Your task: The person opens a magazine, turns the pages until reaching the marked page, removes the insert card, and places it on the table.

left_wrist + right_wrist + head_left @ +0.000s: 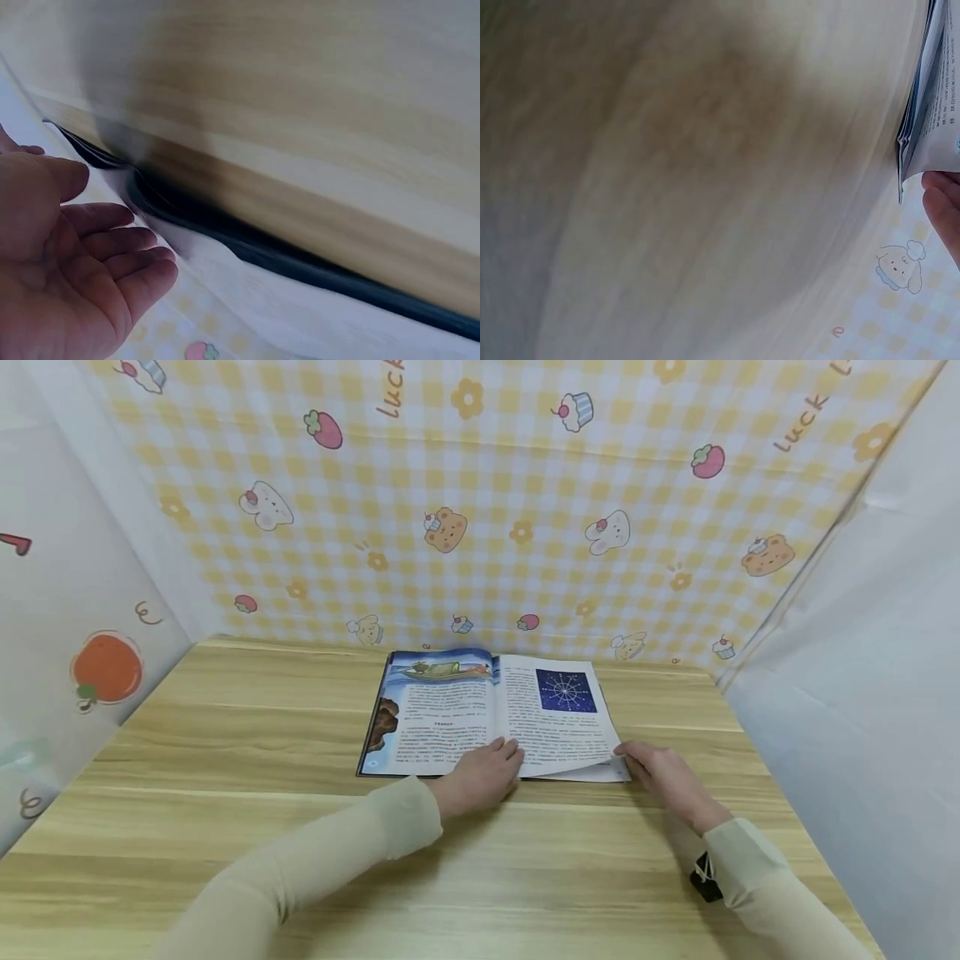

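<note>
An open book (442, 718) lies on the wooden table, a boat picture on its left page and a blue star-chart picture on the right. My left hand (483, 774) rests on the lower edge near the gutter, its fingers loosely bent in the left wrist view. At the lower right corner, my right hand (667, 777) pinches a page (558, 752) between thumb and fingers. That page's corner is lifted, with another page showing beneath it. In the right wrist view, the fingertips (939, 196) hold the corner beside the stacked page edges.
The wooden table (285, 835) extends around the book. Behind it hangs a yellow checked cloth (495, 577) with cartoon prints, and pale walls stand on both sides. A small black device (705, 878) sits at my right wrist under the sleeve cuff.
</note>
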### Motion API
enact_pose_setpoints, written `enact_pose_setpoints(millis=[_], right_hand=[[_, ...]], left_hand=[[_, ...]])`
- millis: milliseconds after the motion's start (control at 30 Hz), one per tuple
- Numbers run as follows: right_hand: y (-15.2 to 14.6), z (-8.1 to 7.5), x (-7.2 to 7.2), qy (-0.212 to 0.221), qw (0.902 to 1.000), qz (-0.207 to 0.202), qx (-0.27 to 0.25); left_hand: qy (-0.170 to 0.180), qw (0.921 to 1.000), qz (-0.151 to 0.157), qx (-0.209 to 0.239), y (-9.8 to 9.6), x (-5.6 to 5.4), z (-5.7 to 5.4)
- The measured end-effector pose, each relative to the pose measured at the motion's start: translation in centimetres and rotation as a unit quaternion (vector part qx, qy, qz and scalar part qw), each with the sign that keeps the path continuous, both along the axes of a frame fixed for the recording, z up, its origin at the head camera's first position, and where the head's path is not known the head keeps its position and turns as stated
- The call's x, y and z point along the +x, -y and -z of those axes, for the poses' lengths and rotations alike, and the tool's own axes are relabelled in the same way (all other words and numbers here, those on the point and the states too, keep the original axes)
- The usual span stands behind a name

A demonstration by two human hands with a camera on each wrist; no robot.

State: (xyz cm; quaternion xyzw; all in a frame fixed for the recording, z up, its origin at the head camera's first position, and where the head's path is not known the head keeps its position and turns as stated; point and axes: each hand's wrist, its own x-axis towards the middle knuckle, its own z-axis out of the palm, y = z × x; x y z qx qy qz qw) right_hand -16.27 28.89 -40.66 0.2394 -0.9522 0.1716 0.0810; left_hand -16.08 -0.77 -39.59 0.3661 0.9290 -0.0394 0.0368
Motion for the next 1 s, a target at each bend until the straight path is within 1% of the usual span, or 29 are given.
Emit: enact_pose_setpoints(millis=[67, 200, 367, 533, 633, 800, 900, 1000], right_hand=[[0.0, -0.2, 0.1, -0.001, 1.0, 0.005, -0.003], [0.0, -0.5, 0.3, -0.017, 0.9997, 0.011, -0.014], [0.1, -0.7, 0.4, -0.045, 0.9986, 0.014, -0.026], [0.3, -0.8, 0.3, -0.07, 0.9968, 0.003, -0.038], [0.4, -0.7, 0.2, -0.082, 0.9957, -0.003, -0.043], [0.5, -0.6, 0.0, -0.121, 0.9914, -0.019, -0.047], [0.5, -0.6, 0.0, -0.143, 0.9882, -0.031, -0.046], [0.5, -0.6, 0.0, -0.153, 0.9868, -0.034, -0.042]], left_hand=[[0.006, 1.0, 0.007, -0.001, -1.0, 0.0, 0.2], [0.021, 0.9997, 0.009, 0.004, -3.2, 0.1, 0.5], [0.032, 0.999, 0.01, 0.029, -5.9, 0.0, 1.0], [0.035, 0.9984, 0.013, 0.042, -8.0, -0.3, 1.0], [0.022, 0.9982, 0.015, 0.053, -8.9, -0.5, 0.9], [-0.007, 0.997, 0.013, 0.075, -10.1, -1.0, 1.1], [-0.008, 0.9963, 0.005, 0.086, -10.8, -1.2, 1.2], [-0.005, 0.9945, -0.002, 0.105, -11.4, -1.5, 1.4]])
